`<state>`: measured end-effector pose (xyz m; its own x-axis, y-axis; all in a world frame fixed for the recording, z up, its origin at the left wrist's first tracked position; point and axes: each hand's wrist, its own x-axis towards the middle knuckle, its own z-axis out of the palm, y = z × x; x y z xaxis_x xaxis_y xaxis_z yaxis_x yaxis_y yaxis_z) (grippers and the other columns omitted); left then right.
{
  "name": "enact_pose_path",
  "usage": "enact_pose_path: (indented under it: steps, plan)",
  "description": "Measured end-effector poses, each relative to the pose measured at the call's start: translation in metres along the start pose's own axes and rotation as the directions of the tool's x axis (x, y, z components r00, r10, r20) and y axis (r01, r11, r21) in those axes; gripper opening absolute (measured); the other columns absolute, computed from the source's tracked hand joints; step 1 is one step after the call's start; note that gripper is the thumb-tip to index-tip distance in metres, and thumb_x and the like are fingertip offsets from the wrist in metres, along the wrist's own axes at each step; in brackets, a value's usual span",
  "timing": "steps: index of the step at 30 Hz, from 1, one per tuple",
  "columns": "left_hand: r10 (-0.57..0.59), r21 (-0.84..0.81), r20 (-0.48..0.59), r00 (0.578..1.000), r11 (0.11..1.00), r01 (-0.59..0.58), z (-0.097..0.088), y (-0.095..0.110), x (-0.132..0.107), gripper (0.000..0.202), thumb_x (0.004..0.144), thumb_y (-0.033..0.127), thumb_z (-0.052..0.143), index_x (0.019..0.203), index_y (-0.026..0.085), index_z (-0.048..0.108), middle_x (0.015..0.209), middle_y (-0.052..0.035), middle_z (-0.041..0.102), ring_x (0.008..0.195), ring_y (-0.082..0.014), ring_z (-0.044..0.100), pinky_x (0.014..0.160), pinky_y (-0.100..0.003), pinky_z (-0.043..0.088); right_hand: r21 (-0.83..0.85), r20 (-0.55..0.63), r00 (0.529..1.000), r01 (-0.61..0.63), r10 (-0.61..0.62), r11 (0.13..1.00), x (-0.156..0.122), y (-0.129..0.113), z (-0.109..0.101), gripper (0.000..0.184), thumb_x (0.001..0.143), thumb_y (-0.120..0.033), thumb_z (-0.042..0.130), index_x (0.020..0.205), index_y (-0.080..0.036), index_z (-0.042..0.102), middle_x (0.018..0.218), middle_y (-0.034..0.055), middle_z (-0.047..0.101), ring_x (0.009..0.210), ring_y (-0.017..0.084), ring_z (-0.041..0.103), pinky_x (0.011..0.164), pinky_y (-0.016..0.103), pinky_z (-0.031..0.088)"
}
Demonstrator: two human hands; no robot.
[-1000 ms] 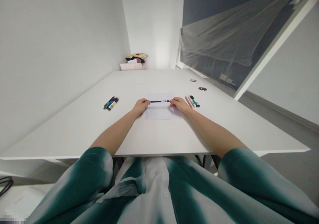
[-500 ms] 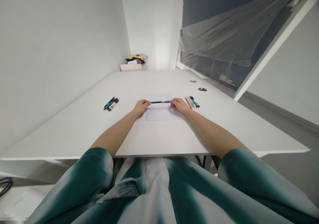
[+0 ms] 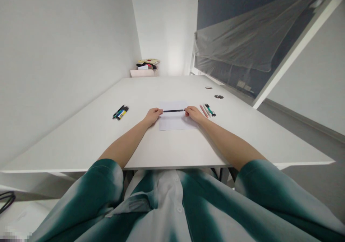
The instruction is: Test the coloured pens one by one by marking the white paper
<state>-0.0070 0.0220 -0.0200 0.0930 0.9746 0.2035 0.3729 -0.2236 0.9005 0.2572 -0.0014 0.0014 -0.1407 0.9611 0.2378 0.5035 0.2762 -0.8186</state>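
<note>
A thin black pen (image 3: 174,111) lies level across a white sheet of paper (image 3: 172,122), a little above the table surface or resting on it; I cannot tell which. My left hand (image 3: 153,116) pinches its left end and my right hand (image 3: 192,114) pinches its right end. Both hands rest on the white table (image 3: 172,148) at the paper's upper corners. A small bundle of pens (image 3: 120,112) lies left of my left hand. Another group of pens (image 3: 207,110), including a pink one, lies right of my right hand.
Two round metal grommets (image 3: 219,96) are set in the tabletop at the right. A pink box holding cloth items (image 3: 142,73) stands beyond the far end. A plastic-covered dark panel (image 3: 250,37) leans at the right, and a wall runs along the left.
The whole view has shifted slightly. Both hands hold the pen as before, and the pen looks a little more level.
</note>
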Motion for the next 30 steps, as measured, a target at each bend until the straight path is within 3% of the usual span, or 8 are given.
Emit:
enact_pose_path:
  steps: [9, 21, 30]
  plan:
    - [0.001, 0.036, -0.01, 1.0, 0.999, -0.001, -0.0013, 0.0102, -0.0043, 0.037, 0.079, 0.051, 0.059, 0.065, 0.017, 0.061, 0.07, -0.0043, 0.064, 0.069, -0.0161, 0.053, 0.072, -0.031, 0.041, -0.117, -0.004, 1.0, 0.009, -0.009, 0.993, 0.0018, 0.0025, 0.0009, 0.035, 0.084, -0.038, 0.04, 0.055, -0.02, 0.05, 0.055, -0.0005, 0.052, 0.059, 0.015, 0.048, 0.064, 0.027, 0.036]
    - [-0.022, 0.044, -0.017, 1.0, 0.999, 0.023, -0.0001, 0.0083, -0.0018, 0.038, 0.08, 0.051, 0.059, 0.065, 0.016, 0.063, 0.069, -0.0041, 0.064, 0.066, -0.0155, 0.052, 0.067, -0.03, 0.039, -0.15, -0.018, 1.0, -0.013, 0.01, 0.989, 0.0009, 0.0024, 0.0019, 0.045, 0.088, -0.047, 0.038, 0.054, -0.02, 0.049, 0.049, -0.0008, 0.048, 0.055, 0.015, 0.047, 0.062, 0.028, 0.036]
    - [0.009, -0.044, -0.026, 1.0, 0.999, -0.01, 0.0021, 0.0111, -0.0064, 0.038, 0.077, 0.053, 0.063, 0.063, 0.017, 0.061, 0.069, -0.0049, 0.065, 0.07, -0.0167, 0.055, 0.07, -0.03, 0.041, -0.03, -0.042, 0.998, -0.038, 0.037, 0.999, 0.0015, 0.0048, 0.0029, 0.037, 0.085, -0.04, 0.046, 0.059, -0.018, 0.06, 0.062, 0.0044, 0.064, 0.064, 0.016, 0.057, 0.069, 0.027, 0.041]
